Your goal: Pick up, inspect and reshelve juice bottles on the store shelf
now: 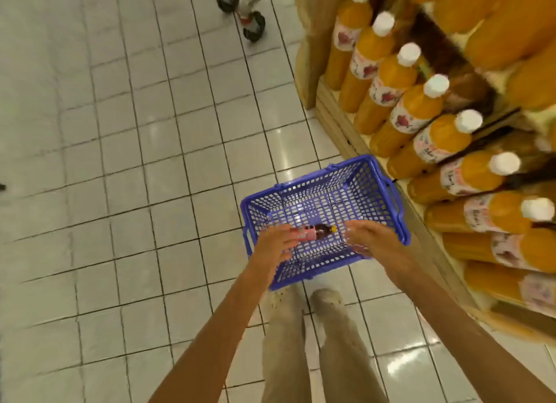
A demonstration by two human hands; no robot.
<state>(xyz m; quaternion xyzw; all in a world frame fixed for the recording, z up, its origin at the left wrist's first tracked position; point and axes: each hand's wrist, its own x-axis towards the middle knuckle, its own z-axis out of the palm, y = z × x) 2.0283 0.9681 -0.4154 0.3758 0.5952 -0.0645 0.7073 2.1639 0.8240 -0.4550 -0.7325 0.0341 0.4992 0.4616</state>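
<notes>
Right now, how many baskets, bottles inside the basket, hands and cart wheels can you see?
blue basket: 1
small dark bottle inside it: 1
hands, left hand and right hand: 2
cart wheels: 2
Total: 6

Head view, steep downward over blue basket (323,210) on floor; shelf right, seemingly close

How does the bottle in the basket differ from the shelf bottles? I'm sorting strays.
The basket bottle is small and dark with a yellow cap; the shelf bottles are large and orange with white caps. The basket bottle lies on its side, alone, in the blue basket; the shelf bottles stand upright in a row. Both carry pinkish labels.
</notes>
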